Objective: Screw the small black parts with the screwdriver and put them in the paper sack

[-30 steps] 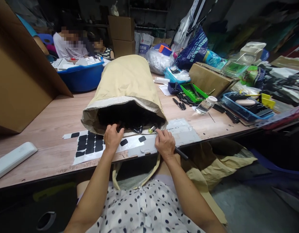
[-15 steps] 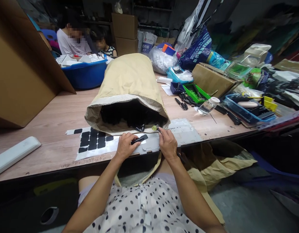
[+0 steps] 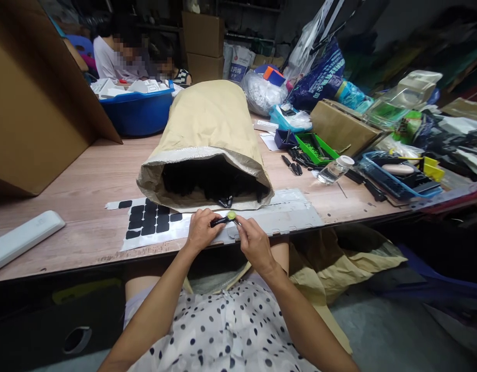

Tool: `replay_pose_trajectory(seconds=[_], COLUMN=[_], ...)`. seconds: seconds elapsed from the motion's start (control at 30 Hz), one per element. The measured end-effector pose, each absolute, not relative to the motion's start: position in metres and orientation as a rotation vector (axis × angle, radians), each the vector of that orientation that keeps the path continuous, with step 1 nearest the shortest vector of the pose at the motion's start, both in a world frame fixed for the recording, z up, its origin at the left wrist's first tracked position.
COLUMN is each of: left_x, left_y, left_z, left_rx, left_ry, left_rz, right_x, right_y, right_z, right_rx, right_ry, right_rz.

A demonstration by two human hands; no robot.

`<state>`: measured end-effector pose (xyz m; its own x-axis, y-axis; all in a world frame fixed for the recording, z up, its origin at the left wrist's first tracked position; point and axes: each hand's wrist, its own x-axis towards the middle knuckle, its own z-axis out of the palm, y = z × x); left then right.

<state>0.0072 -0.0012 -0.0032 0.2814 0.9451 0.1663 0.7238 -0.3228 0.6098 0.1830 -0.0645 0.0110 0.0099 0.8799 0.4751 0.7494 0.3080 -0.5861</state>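
At the table's front edge, my left hand (image 3: 202, 227) is closed on a black pen-shaped piece (image 3: 219, 221) that points right. My right hand (image 3: 257, 244) pinches a thin tool whose shaft is mostly hidden by the fingers. At its tip sits a small round yellow-green piece (image 3: 231, 215), by the end of the black piece; whether they touch I cannot tell. Just beyond the hands lies a tan sack (image 3: 209, 116), its mouth facing me, with dark contents and a few shiny black pieces (image 3: 225, 202) at the lip. A white sheet of black stickers (image 3: 149, 219) is left of my left hand.
A long white case (image 3: 27, 238) lies far left, near a cardboard box (image 3: 41, 103). A blue basin (image 3: 138, 113) stands behind. Rightward are a green tray (image 3: 318, 150), loose black pieces, a clear jar (image 3: 333, 170) and a blue basket (image 3: 401, 175). Two people sit at the back left.
My right hand has moved left, bringing the yellow-green piece from the sack's lip to the end of the black piece. My left hand keeps its hold. The view has shifted slightly.
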Motion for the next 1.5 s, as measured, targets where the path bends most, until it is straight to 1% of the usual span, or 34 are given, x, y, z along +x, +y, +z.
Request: replay_pose_trajectory(seconds=[0.23, 0.43, 0.53, 0.7, 0.87, 1.0, 1.1, 1.17, 1.23, 1.3, 1.43, 1.5], left_x=[0.008, 0.010, 0.011, 0.012, 0.011, 0.008, 0.005, 0.003, 0.003, 0.004, 0.006, 0.006], left_y=[0.000, -0.001, -0.002, -0.003, -0.002, -0.005, -0.022, -0.041, -0.061, -0.077, -0.087, -0.086], left_z=[-0.003, -0.003, -0.001, 0.000, 0.001, 0.005, 0.010, 0.012, 0.011, 0.007, -0.014, -0.027], left_rx=[2.135, 2.120, 2.126, 2.139, 2.151, 2.169, 2.170, 2.147, 2.129, 2.125, 2.047, 1.980], left_ry=[1.496, 1.494, 1.507, 1.507, 1.486, 1.414, 1.191, 1.013, 0.950, 1.051, 1.418, 1.511], left_rz=[0.697, 0.696, 0.688, 0.691, 0.684, 0.755, 0.826, 0.746, 0.577, 0.353, -0.182, -0.347], right_x=[0.174, 0.175, 0.193, 0.229, 0.231, 0.224, 0.223, 0.223, 0.223, 0.223, 0.222, 0.222], right_y=[-0.067, -0.064, -0.051, -0.022, -0.015, -0.017, -0.018, -0.018, -0.018, -0.018, -0.018, -0.017], right_z=[0.018, 0.015, 0.014, 0.000, -0.019, -0.021, -0.020, -0.020, -0.020, -0.020, -0.021, -0.021], right_rx=[-1.412, -1.448, -1.532, -1.815, -1.901, -1.916, -1.912, -1.912, -1.916, -1.920, -1.918, -1.915], right_ry=[-1.738, -1.810, -1.766, -1.749, -1.780, -1.759, -1.762, -1.758, -1.752, -1.750, -1.745, -1.743], right_rz=[0.264, 0.239, 0.122, -0.147, -0.367, -0.425, -0.428, -0.423, -0.409, -0.395, -0.387, -0.384])
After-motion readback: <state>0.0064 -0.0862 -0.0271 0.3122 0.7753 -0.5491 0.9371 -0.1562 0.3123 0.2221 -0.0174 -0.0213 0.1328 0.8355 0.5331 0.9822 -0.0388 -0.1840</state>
